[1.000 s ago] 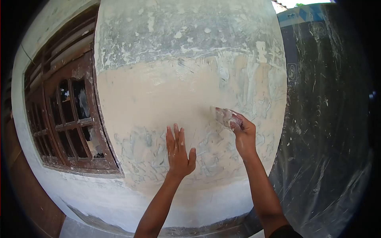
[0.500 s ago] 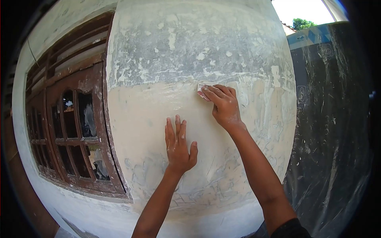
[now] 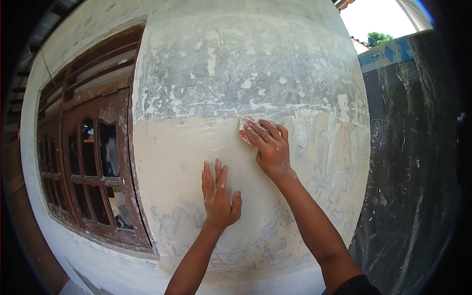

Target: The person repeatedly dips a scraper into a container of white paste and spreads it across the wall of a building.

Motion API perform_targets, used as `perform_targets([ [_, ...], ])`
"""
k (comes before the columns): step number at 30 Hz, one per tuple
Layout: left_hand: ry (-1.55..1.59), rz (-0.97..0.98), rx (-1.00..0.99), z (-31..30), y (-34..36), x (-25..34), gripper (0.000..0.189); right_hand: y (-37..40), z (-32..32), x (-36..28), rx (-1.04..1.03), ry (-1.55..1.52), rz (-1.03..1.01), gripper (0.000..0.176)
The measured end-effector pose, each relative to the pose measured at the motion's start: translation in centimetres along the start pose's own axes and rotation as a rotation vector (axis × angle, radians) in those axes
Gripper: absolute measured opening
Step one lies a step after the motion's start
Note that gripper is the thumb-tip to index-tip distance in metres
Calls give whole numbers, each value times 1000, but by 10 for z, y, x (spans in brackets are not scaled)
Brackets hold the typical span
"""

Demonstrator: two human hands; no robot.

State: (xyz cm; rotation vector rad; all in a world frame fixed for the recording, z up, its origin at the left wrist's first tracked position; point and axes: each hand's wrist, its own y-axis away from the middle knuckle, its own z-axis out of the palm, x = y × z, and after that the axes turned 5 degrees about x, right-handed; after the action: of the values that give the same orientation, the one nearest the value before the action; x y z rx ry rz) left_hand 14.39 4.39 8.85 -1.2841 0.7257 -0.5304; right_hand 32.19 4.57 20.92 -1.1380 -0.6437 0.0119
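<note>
My right hand is closed around a folded, reddish piece of sandpaper smeared with white and presses it against the wall. It sits near the border between the cream coated part and the rough grey, patchy part above. Lower and to the left, my left hand is open, fingers up and thumb apart, with its palm toward the cream surface. Whether that palm touches the wall cannot be made out. Whitish residue marks the fingers of both hands.
On the left is a brown wooden window with glass panes and slats above. A dark sheet with a blue top band and white streaks stands on the right. Rough, uneven patches mark the lower wall.
My right hand has moved slightly down along the wall with the sandpaper, now pressed flatter under the fingers. My left hand keeps its pose. The view has tilted up a little.
</note>
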Motion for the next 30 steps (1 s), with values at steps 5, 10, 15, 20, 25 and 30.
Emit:
perform_targets([
  [5, -4, -17, 18, 3, 3, 2, 61, 61, -18, -4, -78, 11, 1, 57],
  [10, -21, -6, 12, -1, 2, -1, 60, 70, -48, 12, -91, -19, -2, 59],
  [15, -36, -46, 36, 13, 1, 3, 60, 33, -28, 46, -47, 32, 95, 64],
  [20, -20, -29, 17, 15, 7, 7, 59, 102, -50, 15, -137, 9, 105, 64],
  [25, -40, 11, 6, 14, 7, 1, 59, 97, -68, 19, -136, -45, 97, 62],
  [30, -37, -24, 24, 24, 7, 5, 58, 45, -43, 63, -100, 15, 144, 63],
])
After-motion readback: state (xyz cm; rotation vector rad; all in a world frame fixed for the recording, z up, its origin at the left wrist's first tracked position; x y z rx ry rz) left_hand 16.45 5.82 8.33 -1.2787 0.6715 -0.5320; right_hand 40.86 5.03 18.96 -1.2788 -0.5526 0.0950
